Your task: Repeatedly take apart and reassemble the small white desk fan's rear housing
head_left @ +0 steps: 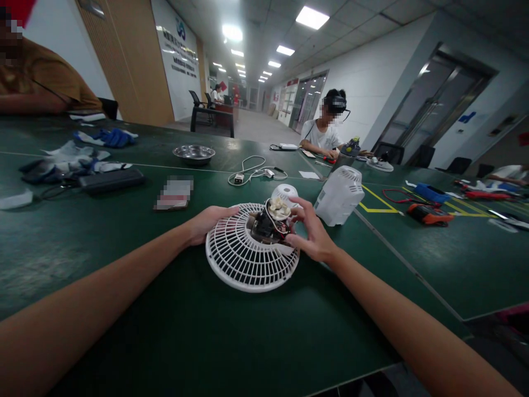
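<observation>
A white fan grille (pixel 243 259) lies flat on the green table (pixel 165 320), about midway between its left and right edges and somewhat closer to the near edge than the far one. A dark motor (pixel 268 223) with red and black wires and a pale top sits on the far part of the grille, tilted slightly.

The grille lies between the two hands. The left hand (pixel 206 220) is at its far left rim, fingers curled over the rim and gripping it. The right hand (pixel 309 234) is at the right side of the motor, half closed, with the thumb and fingertips touching the motor's housing and the index finger raised above it. Both forearms reach in from the near edge.

Just behind the motor stands a small white round cap (pixel 285 193). Right of it, near the right hand but apart from it, lies a white slotted housing (pixel 339 194). Toward the far edge are a coiled white cable (pixel 252 172) and a metal bowl (pixel 194 153). Toward the left edge lie a black flat case (pixel 111 179) and blue gloves (pixel 109 137). Toward the right edge lies an orange meter (pixel 430 214) with red leads.

A co-worker (pixel 324 135) in a white shirt sits at the far edge, hands on the surface. Another person's brown sleeve (pixel 41 82) rests at the far left corner.
</observation>
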Action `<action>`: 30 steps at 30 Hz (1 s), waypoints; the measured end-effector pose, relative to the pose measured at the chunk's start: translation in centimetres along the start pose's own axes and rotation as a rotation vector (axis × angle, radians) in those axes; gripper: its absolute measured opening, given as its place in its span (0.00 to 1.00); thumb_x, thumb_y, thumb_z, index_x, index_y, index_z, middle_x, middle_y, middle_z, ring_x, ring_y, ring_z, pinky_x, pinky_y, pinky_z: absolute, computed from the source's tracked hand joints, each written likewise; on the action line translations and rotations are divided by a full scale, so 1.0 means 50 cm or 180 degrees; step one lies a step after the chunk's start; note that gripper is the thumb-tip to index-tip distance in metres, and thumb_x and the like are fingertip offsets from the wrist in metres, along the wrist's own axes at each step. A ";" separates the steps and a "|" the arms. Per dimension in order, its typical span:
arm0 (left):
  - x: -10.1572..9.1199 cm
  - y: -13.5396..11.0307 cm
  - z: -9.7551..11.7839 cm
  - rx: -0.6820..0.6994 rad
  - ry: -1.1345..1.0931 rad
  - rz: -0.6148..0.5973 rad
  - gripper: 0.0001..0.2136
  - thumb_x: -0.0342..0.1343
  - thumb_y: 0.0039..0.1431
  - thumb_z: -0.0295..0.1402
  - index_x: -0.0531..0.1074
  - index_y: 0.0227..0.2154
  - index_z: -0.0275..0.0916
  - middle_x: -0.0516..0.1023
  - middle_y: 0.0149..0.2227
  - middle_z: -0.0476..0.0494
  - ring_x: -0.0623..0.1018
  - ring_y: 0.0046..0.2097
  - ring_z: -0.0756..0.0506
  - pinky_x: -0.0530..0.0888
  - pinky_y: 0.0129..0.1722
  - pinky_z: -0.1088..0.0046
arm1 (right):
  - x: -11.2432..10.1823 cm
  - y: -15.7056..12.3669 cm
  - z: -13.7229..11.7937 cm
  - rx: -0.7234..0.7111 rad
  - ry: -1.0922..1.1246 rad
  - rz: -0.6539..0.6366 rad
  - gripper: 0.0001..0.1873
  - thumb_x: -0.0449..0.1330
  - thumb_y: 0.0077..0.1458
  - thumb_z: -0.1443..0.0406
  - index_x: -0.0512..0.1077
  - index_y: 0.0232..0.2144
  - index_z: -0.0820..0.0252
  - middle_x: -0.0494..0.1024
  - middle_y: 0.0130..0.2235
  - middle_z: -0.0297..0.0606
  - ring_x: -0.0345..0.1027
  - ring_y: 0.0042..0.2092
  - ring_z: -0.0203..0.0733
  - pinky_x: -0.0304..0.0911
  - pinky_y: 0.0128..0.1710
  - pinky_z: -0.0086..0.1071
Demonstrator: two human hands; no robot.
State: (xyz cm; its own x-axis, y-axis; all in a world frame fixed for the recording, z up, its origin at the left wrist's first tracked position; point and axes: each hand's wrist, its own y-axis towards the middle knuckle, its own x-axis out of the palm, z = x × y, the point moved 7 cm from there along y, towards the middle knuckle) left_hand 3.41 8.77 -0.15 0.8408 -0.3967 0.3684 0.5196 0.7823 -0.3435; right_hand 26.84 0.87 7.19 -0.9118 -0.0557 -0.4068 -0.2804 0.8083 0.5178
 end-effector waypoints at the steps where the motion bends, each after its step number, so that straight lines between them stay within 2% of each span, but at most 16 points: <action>1: 0.001 -0.001 0.001 0.0014 -0.0008 0.0031 0.10 0.58 0.67 0.31 0.80 0.43 0.30 0.85 0.40 0.33 0.85 0.37 0.44 0.82 0.41 0.68 | -0.016 0.004 0.011 0.0006 0.0022 0.0160 0.35 0.67 0.54 0.57 0.63 0.62 0.45 0.77 0.51 0.40 0.71 0.51 0.52 0.62 0.58 0.54; 3: 0.000 -0.001 0.001 0.0023 0.0005 0.0087 0.09 0.58 0.67 0.30 0.81 0.42 0.30 0.85 0.40 0.33 0.85 0.36 0.44 0.83 0.40 0.68 | -0.051 0.009 0.038 0.0053 -0.0294 0.0562 0.34 0.67 0.54 0.57 0.64 0.61 0.44 0.76 0.53 0.41 0.68 0.55 0.54 0.58 0.61 0.56; 6: -0.006 0.005 -0.001 0.0061 0.0029 0.0111 0.08 0.59 0.66 0.30 0.81 0.41 0.30 0.85 0.40 0.33 0.85 0.36 0.45 0.83 0.39 0.69 | -0.082 0.017 0.082 0.0187 -0.0911 0.0911 0.41 0.73 0.45 0.59 0.65 0.61 0.46 0.71 0.58 0.44 0.62 0.60 0.58 0.51 0.65 0.60; 8: -0.010 0.010 -0.002 0.0093 0.0037 0.0076 0.09 0.59 0.66 0.30 0.81 0.42 0.30 0.85 0.42 0.32 0.85 0.37 0.44 0.83 0.41 0.68 | -0.084 0.023 0.115 0.0341 -0.0985 0.0906 0.42 0.73 0.43 0.61 0.66 0.61 0.48 0.73 0.56 0.44 0.65 0.58 0.58 0.51 0.65 0.60; 10: -0.012 0.013 -0.003 0.0105 0.0050 0.0040 0.09 0.59 0.66 0.30 0.80 0.43 0.30 0.84 0.43 0.31 0.85 0.38 0.43 0.83 0.42 0.67 | -0.082 0.027 0.149 0.0595 -0.0848 0.0896 0.42 0.73 0.41 0.62 0.67 0.59 0.49 0.77 0.47 0.40 0.70 0.50 0.54 0.58 0.61 0.57; 13: -0.011 0.011 -0.003 0.0083 0.0083 0.0048 0.10 0.59 0.66 0.30 0.80 0.44 0.29 0.84 0.44 0.31 0.85 0.39 0.43 0.83 0.42 0.67 | -0.097 0.023 0.187 0.1051 -0.0290 0.1260 0.41 0.73 0.37 0.64 0.68 0.56 0.49 0.76 0.34 0.32 0.71 0.37 0.46 0.69 0.49 0.48; 15: -0.009 0.008 -0.002 0.0083 0.0085 0.0087 0.09 0.59 0.66 0.30 0.80 0.43 0.29 0.85 0.42 0.32 0.85 0.38 0.44 0.83 0.41 0.68 | -0.112 0.012 0.207 0.1487 0.0494 0.1691 0.34 0.69 0.42 0.61 0.67 0.54 0.49 0.75 0.31 0.30 0.71 0.33 0.44 0.72 0.39 0.41; 17: -0.007 0.005 0.000 0.0090 0.0067 0.0113 0.08 0.59 0.67 0.29 0.80 0.42 0.30 0.85 0.41 0.32 0.85 0.37 0.44 0.83 0.41 0.69 | -0.108 0.002 0.221 0.1990 0.1576 0.1867 0.24 0.60 0.50 0.55 0.67 0.51 0.50 0.77 0.31 0.33 0.73 0.32 0.45 0.71 0.31 0.36; 20: -0.006 0.004 0.000 0.0091 0.0057 0.0090 0.08 0.59 0.67 0.30 0.81 0.42 0.31 0.85 0.41 0.33 0.85 0.37 0.45 0.83 0.40 0.69 | -0.085 0.000 0.211 0.2321 0.2796 0.1666 0.21 0.49 0.57 0.51 0.67 0.48 0.53 0.80 0.35 0.42 0.77 0.35 0.47 0.72 0.28 0.35; 23: -0.008 0.006 -0.002 0.0096 0.0088 0.0059 0.08 0.59 0.66 0.30 0.81 0.41 0.32 0.85 0.42 0.33 0.85 0.37 0.45 0.83 0.41 0.69 | -0.080 0.002 0.196 0.2273 0.3091 0.1610 0.21 0.48 0.58 0.51 0.67 0.48 0.52 0.80 0.36 0.43 0.77 0.35 0.45 0.73 0.29 0.34; 30: -0.013 0.012 -0.004 0.0087 0.0128 0.0060 0.08 0.61 0.65 0.31 0.81 0.42 0.33 0.84 0.43 0.32 0.85 0.38 0.44 0.83 0.40 0.69 | -0.068 0.003 0.189 0.2194 0.3088 0.1401 0.22 0.49 0.57 0.48 0.67 0.48 0.51 0.80 0.35 0.43 0.75 0.34 0.46 0.73 0.31 0.36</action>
State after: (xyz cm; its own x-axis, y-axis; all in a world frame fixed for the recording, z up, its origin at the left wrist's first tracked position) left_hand 3.19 9.40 -0.78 0.8560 -0.4004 0.3269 0.4998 0.8024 -0.3261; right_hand 32.72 6.74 1.52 -0.8142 0.1250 0.5670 0.0487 0.9878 -0.1479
